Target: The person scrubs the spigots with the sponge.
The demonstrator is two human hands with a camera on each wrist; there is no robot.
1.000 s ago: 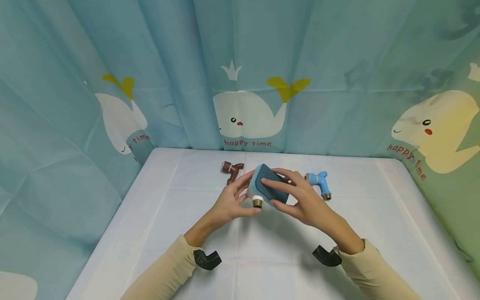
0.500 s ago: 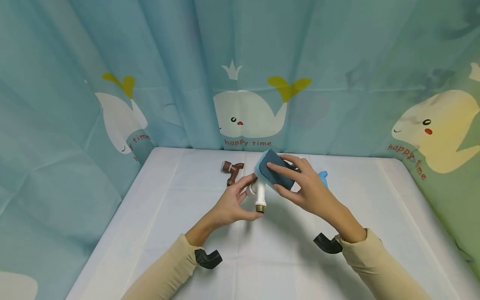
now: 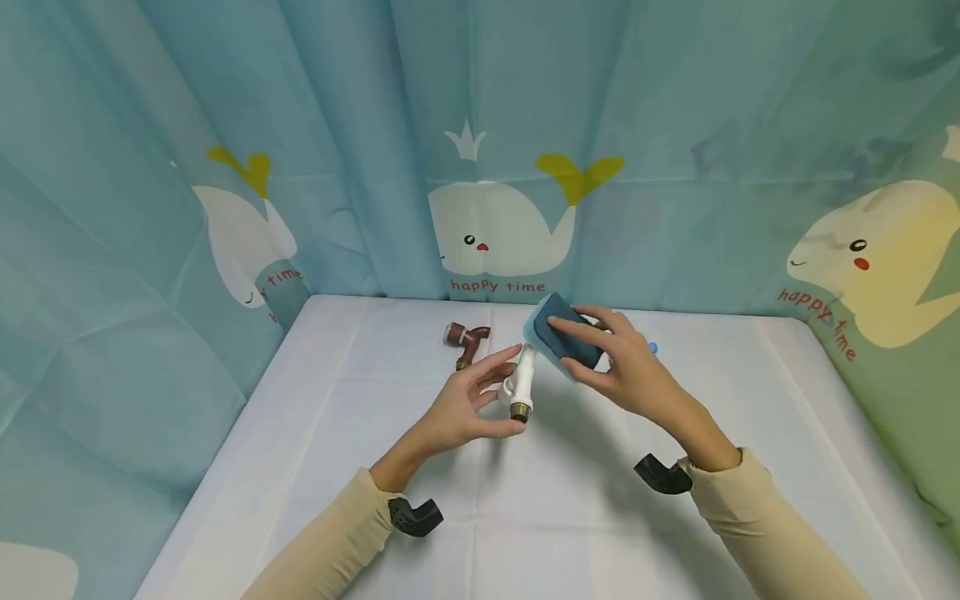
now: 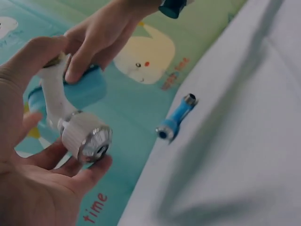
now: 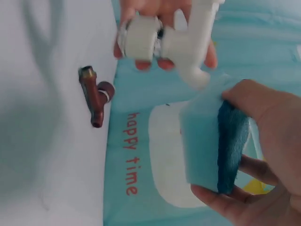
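My left hand (image 3: 467, 406) grips a white faucet (image 3: 524, 379) above the table, thumb at its brass threaded end and fingers round the knob side. In the left wrist view the faucet's round silver-faced knob (image 4: 87, 136) points toward the camera. My right hand (image 3: 628, 367) pinches a two-tone sponge (image 3: 566, 337), dark blue on one face and light blue on the other. The sponge's light side (image 5: 202, 136) is at the faucet's spout; whether they touch I cannot tell. Behind the hands lie a brown faucet (image 3: 468, 342) and a blue faucet (image 4: 178, 117), the latter mostly hidden in the head view.
A white cloth covers the table (image 3: 360, 500). Along its back and sides hangs a blue-green curtain (image 3: 360, 167) printed with whales. Black wrist mounts (image 3: 416, 517) stick out from both beige sleeves.
My right hand has moved the sponge up and to the right along the white faucet, uncovering its body. The left hand has tilted the faucet and stays nearly in place.
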